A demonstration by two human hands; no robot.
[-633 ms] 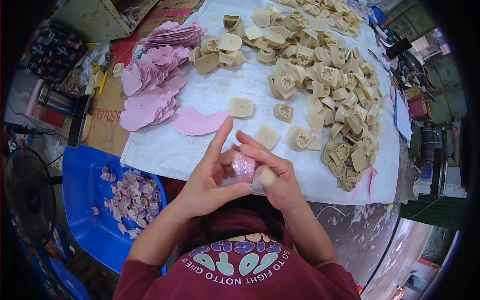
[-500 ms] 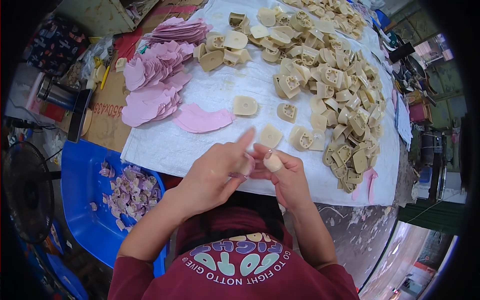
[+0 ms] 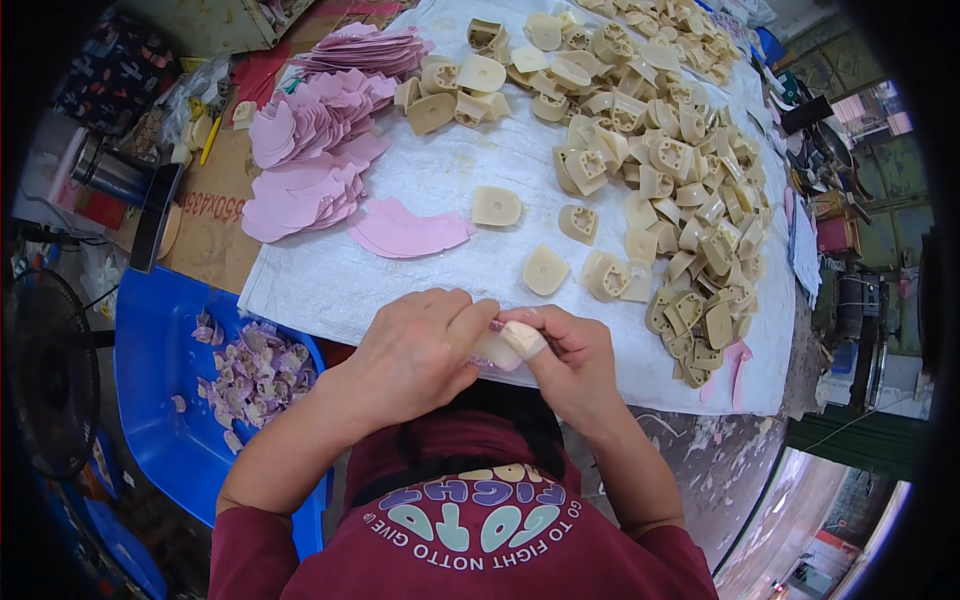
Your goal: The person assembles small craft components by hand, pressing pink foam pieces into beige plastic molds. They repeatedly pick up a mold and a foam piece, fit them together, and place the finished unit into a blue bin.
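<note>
Between both hands, close to my body at the table's near edge, is a small pale shoe heel with a pink-purple edge, partly hidden by my fingers. My left hand closes on its left side, thumb and forefinger pinched at the rim. On the other side my right hand grips it, its thumb wrapped in a pale covering and pressed on top. Just beyond lie loose beige heels, among them a flat-side-up heel and a heel with holes. A curved pink cover piece lies farther left.
Stacked pink cover pieces stand at the left of the white cloth. A large heap of beige heels spreads over the right. Below the table's left edge, a blue basin holds several purple-and-beige pieces. A fan stands far left.
My fingers, raised and spread apart a moment ago, have closed around the small heel. Both hands have come together over it; the view has shifted slightly.
</note>
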